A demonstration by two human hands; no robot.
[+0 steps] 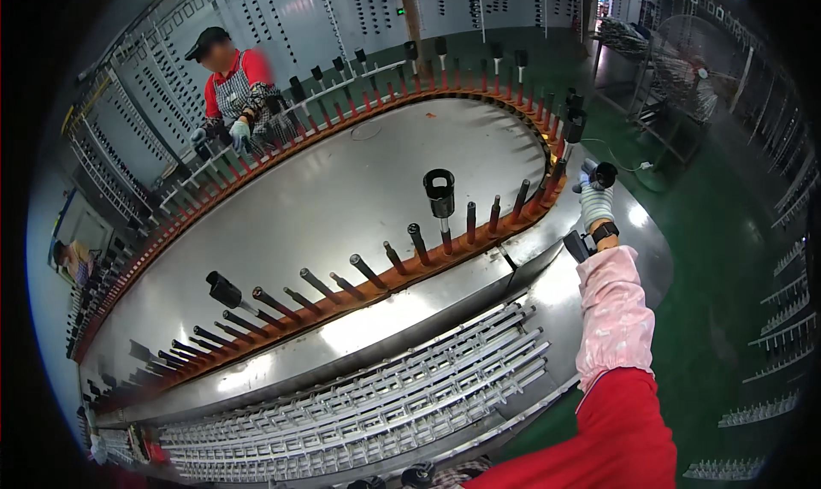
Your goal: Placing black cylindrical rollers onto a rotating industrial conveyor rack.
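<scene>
My right hand, in a striped light glove, reaches out past the right end of the conveyor loop. Its fingers are closed around a black hollow cup-shaped part, whose round opening shows. A black band circles the wrist, and a pink sleeve cover runs over the forearm. Just left of the hand, more black cups stand on the loop's posts. Another black cup with a cut-out sits on a metal stem at the near side, and one more leans farther left. My left hand does not show.
Upright dark posts line the orange-brown conveyor track around a steel table. Metal racks lie stacked along the near side. A co-worker stands across the loop; another person is far left. A fan stands back right.
</scene>
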